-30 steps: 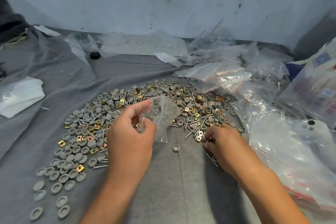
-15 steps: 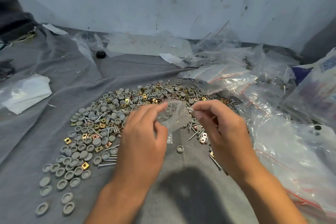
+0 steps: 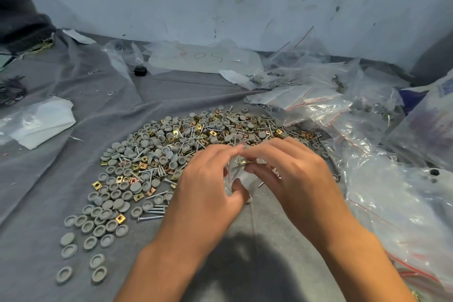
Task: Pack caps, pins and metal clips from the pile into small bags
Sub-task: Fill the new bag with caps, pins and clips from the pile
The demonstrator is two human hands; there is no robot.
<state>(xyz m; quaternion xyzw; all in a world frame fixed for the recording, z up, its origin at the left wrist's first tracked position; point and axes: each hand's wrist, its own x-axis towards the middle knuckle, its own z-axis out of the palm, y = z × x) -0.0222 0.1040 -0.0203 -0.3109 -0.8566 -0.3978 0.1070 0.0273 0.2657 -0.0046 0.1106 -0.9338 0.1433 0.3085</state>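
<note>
Head view: both hands are pinching one small clear bag (image 3: 239,169) just in front of the pile (image 3: 186,144), left hand (image 3: 208,193) gripping its edge, right hand (image 3: 291,176) pinching pins and a clip at its mouth.

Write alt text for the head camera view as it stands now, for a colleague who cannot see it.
Both hands meet over a small clear bag: the left hand holds it while the right hand pinches pins and a brass clip at its mouth. Behind them a pile of grey caps, pins and clips spreads over grey cloth, with more plastic bags heaped at the right.
</note>
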